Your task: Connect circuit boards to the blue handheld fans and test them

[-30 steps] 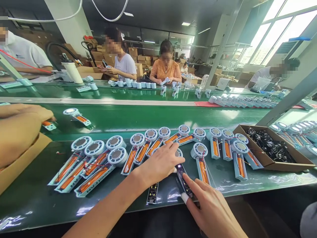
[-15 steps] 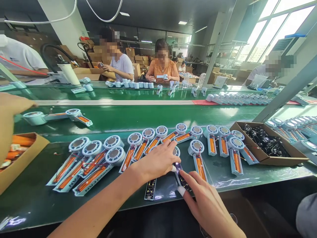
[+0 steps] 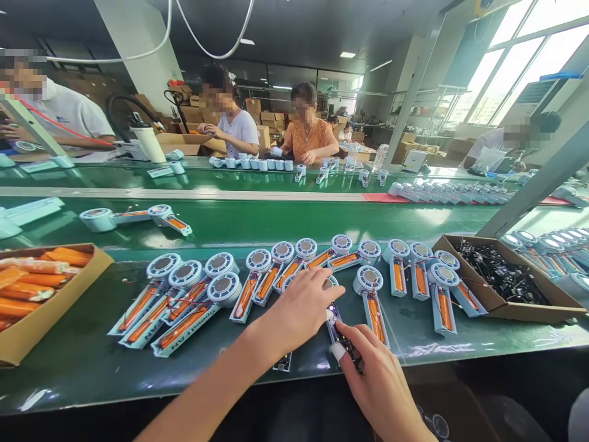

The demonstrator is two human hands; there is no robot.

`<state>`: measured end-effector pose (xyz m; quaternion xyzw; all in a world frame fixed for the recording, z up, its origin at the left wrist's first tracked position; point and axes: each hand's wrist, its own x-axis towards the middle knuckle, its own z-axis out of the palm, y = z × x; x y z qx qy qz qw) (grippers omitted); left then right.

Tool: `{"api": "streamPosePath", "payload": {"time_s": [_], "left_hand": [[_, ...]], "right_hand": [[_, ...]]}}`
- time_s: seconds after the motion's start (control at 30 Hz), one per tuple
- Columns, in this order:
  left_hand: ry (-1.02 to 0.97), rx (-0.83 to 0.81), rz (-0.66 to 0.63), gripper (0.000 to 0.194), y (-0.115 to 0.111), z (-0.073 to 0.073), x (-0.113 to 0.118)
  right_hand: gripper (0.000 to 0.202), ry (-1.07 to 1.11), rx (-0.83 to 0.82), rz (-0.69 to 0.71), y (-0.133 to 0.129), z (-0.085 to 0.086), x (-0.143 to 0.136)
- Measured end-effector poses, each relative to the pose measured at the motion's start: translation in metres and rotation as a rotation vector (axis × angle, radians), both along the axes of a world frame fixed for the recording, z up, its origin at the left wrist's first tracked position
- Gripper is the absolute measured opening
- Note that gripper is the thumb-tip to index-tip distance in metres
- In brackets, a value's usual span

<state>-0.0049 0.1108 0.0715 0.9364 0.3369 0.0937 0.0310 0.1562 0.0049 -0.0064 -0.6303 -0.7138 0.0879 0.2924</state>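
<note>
While the left hand [image 3: 306, 301] covers most of the fan [image 3: 332, 282], the right hand [image 3: 375, 362] works at the board [image 3: 341, 336] along its handle, so the step in hand looks like setting that board into place. The fan lies near the front edge of the tabletop [image 3: 92, 362], head toward 12 o'clock and handle running down toward 5.

The left hand's fingers are spread over the fan's head, its thumb at the board's upper end — whether it truly grips anything beneath, I cannot tell. The right hand pinches the board's lower half between thumb and index finger, and both thumbs wear white covers. How deep the board sits is hidden by the fingers.

Taking the board as the clock's centre, the other board [image 3: 283, 363] lies at 8 o'clock, partly under the left forearm; a loaded fan [image 3: 375, 316] rests just beside at 1 to 2; the carton of black parts [image 3: 529, 312] stands at 3, and the carton of orange cells [image 3: 59, 313] at 9.

As I judge it, the next move calls for lining up the board's edges with the handle and pressing evenly — keeping any wires from being trapped beneath.
</note>
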Motion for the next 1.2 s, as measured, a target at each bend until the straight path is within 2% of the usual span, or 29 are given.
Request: {"api": "streamPosePath", "payload": {"time_s": [0.1, 0.17, 0.2, 0.27, 0.37, 0.5, 0.7, 0.9, 1.2], "left_hand": [[-0.421, 0.145, 0.278, 0.027, -0.028, -0.03, -0.02], [-0.604, 0.216, 0.449, 0.018, -0.05, -0.055, -0.032], [-0.628, 0.232, 0.504, 0.02, -0.061, -0.068, -0.036], [-0.622, 0.246, 0.534, 0.024, -0.079, -0.088, -0.041], [-0.602, 0.229, 0.534, 0.026, -0.092, -0.106, -0.044], [-0.62, 0.254, 0.523, 0.026, -0.092, -0.112, -0.046], [-0.604, 0.296, 0.491, 0.033, -0.089, -0.115, -0.049], [-0.585, 0.287, 0.482, 0.032, -0.088, -0.116, -0.051], [-0.633, 0.256, 0.478, 0.032, -0.087, -0.117, -0.052]], "right_hand": [[0.035, 0.011, 0.028, 0.004, 0.0, -0.008, 0.002], [0.037, 0.004, 0.06, 0.017, -0.001, -0.015, 0.003], [0.037, 0.007, 0.082, 0.021, -0.001, -0.018, 0.003], [0.035, 0.037, 0.134, 0.014, -0.001, -0.023, 0.003], [0.032, 0.095, 0.192, 0.021, 0.001, -0.029, 0.003], [0.035, 0.152, 0.229, 0.061, 0.002, -0.035, 0.004], [0.029, 0.141, 0.218, 0.022, -0.002, -0.043, 0.006], [0.027, 0.078, 0.305, 0.055, 0.002, -0.039, 0.005], [0.029, 0.106, 0.264, 0.036, 0.0, -0.032, 0.002]]}}
